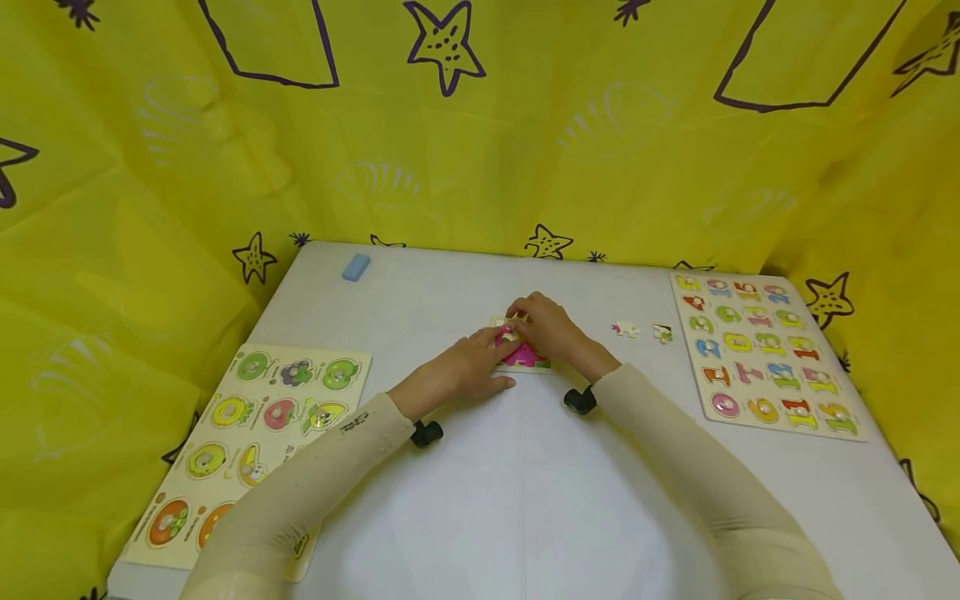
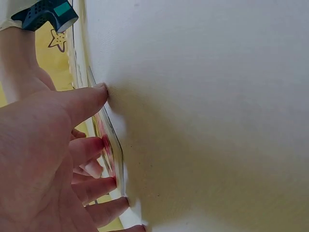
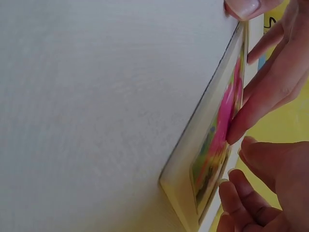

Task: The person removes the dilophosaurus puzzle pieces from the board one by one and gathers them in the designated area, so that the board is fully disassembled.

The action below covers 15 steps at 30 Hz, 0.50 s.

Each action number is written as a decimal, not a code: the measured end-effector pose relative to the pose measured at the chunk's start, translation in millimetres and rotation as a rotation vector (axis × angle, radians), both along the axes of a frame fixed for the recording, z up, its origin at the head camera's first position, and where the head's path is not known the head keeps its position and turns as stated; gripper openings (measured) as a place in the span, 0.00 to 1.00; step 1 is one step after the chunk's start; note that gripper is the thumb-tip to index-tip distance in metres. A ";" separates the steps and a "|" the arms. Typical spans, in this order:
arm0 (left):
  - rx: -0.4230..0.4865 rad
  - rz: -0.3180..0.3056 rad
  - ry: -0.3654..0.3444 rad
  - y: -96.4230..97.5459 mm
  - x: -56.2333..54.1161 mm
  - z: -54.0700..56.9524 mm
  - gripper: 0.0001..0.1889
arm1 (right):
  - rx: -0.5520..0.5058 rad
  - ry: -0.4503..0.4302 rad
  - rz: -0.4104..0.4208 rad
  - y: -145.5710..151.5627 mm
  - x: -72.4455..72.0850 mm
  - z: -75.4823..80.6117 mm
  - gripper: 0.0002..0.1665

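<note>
Puzzle: small pink jigsaw, flat on table, centre of head frame. Both hands on it. Left hand at puzzle's left edge, fingers straight, pressing down; thumb on table beside it. Right hand over upper part, fingertips on picture face; likely seating a piece, hidden from view. Long axis not clear. Loose pieces: two, right of puzzle, nearer right hand. Peg boards: two, fruit board lower left, number board right. Blue block: one, upper left.

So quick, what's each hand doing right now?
Left hand: open, straight fingers pressing on the pink puzzle.
Right hand: open, fingertips resting on the puzzle; holding nothing that I can see.
</note>
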<state>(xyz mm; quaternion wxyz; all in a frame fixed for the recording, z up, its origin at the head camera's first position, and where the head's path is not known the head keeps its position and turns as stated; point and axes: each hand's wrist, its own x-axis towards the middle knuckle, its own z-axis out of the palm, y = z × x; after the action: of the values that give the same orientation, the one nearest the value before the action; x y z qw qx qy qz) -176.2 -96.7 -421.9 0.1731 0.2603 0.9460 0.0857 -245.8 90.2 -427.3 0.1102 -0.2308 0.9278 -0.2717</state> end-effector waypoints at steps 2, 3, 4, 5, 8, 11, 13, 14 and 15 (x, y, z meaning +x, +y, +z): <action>-0.007 -0.005 0.006 -0.1 0.5 -0.1 0.39 | -0.008 -0.004 -0.003 -0.9 -0.6 -1.7 0.15; -0.008 -0.006 0.006 -0.1 0.9 0.1 0.39 | -0.011 -0.007 -0.006 -1.2 -0.9 -2.7 0.15; -0.007 -0.008 0.009 -0.2 1.1 -0.3 0.38 | -0.012 -0.008 -0.008 -1.4 -1.4 -3.9 0.14; -0.007 -0.009 0.009 -0.3 1.4 -0.3 0.38 | -0.011 -0.008 -0.009 -1.6 -2.0 -5.1 0.14; -0.008 -0.010 0.009 -0.7 2.7 -0.3 0.38 | -0.009 0.000 -0.012 -2.4 -3.0 -7.7 0.14; -0.012 -0.009 0.006 -1.2 4.7 0.5 0.38 | 0.010 0.027 0.000 -2.9 -2.5 -8.5 0.14; -0.016 -0.008 0.005 -1.5 6.3 0.9 0.38 | 0.032 0.052 0.014 -3.0 -0.9 -7.9 0.14; -0.017 -0.008 0.005 -1.7 7.2 1.2 0.38 | 0.044 0.064 0.022 -3.0 0.0 -7.5 0.14; -0.019 -0.009 0.006 -1.9 8.1 1.4 0.38 | 0.054 0.074 0.027 -3.0 0.8 -7.0 0.15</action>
<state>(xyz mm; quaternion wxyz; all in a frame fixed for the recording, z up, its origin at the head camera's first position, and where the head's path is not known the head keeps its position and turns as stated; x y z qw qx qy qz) -168.1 -98.6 -420.5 0.1733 0.2629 0.9461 0.0753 -244.9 87.2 -434.3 0.0859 -0.2502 0.9350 -0.2363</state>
